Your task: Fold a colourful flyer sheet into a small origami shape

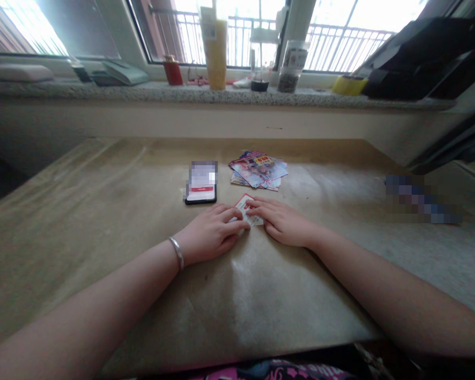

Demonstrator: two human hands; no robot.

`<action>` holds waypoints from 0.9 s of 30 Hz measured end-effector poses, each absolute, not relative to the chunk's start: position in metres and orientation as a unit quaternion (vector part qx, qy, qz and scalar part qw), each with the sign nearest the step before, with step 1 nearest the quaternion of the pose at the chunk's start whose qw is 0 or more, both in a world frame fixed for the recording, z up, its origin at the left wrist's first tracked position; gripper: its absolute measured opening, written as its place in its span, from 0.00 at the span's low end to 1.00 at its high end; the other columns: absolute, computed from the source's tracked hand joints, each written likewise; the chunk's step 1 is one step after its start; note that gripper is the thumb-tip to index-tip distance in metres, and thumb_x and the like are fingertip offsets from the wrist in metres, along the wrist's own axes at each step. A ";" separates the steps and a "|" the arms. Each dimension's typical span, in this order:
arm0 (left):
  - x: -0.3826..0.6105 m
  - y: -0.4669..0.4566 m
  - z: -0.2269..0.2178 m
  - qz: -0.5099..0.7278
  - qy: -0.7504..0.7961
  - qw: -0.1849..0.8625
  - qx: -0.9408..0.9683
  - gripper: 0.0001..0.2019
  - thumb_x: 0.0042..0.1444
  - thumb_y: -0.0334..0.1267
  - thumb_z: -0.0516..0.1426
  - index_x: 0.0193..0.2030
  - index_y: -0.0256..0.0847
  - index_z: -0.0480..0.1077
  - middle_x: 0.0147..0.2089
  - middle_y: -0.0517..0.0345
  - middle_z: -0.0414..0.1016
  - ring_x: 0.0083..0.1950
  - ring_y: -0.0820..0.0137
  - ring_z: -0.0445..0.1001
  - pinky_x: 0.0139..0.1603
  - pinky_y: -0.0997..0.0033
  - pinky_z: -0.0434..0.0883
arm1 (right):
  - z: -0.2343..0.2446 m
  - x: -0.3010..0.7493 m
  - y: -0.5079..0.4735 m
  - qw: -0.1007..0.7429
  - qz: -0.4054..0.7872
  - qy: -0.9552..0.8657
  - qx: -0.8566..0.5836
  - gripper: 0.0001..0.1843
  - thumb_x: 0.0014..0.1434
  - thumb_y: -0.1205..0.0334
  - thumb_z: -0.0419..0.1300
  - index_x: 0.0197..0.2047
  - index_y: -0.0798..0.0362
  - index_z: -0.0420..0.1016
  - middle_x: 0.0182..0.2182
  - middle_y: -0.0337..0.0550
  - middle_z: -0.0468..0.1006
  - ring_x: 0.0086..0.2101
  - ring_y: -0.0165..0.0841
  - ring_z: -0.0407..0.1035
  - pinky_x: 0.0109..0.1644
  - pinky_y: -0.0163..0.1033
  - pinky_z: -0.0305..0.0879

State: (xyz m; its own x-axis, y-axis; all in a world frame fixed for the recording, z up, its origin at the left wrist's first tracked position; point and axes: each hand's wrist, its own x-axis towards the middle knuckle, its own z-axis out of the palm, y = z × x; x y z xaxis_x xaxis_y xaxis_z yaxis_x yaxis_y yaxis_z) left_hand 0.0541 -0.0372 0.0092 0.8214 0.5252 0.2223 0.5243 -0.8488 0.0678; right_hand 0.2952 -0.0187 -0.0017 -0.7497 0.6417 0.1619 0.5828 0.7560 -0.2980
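A small folded sheet of paper, white with red edging and red print, lies on the table between my hands. My left hand, with a silver bangle at the wrist, grips its left side with bent fingers. From the right, my right hand holds the other side, fingers stretched across the print and thumb low near the edge. Both hands partly cover the paper. Just beyond it is a fanned pile of colourful printed leaflets. A phone with a lit, blurred screen lies beyond my left hand.
The table reaches to the wall under a window. A blurred dark blue item is at the far right. The stone sill bears a yellow tall container, a red jar, clear cups and a yellow tape roll.
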 end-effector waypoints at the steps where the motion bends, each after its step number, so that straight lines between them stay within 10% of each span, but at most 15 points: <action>1: 0.053 -0.037 0.009 0.116 0.274 0.000 0.955 0.14 0.63 0.36 0.50 0.53 0.45 0.70 0.52 0.52 0.70 0.54 0.62 0.66 0.57 0.58 0.66 | -0.002 0.295 -0.019 0.127 0.116 -0.928 -0.330 0.28 0.54 0.73 0.49 0.59 0.58 0.67 0.64 0.52 0.60 0.65 0.39 0.51 0.67 0.52 0.51; 27: 0.036 -0.035 0.027 0.101 0.277 0.033 0.955 0.14 0.62 0.33 0.48 0.46 0.44 0.75 0.44 0.53 0.74 0.45 0.65 0.67 0.50 0.61 0.66 | -0.003 0.297 -0.019 0.142 0.144 -0.925 -0.323 0.30 0.53 0.75 0.48 0.59 0.55 0.67 0.65 0.50 0.59 0.65 0.37 0.50 0.67 0.53 0.50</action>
State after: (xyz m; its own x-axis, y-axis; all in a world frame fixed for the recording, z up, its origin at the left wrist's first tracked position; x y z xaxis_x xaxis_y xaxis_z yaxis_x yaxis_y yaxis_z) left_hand 0.0356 -0.0352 0.0268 0.8260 0.5361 0.1739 0.5230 -0.8441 0.1181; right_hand 0.2972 -0.0191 -0.0029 -0.7514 0.6378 0.1693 0.5560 0.7500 -0.3582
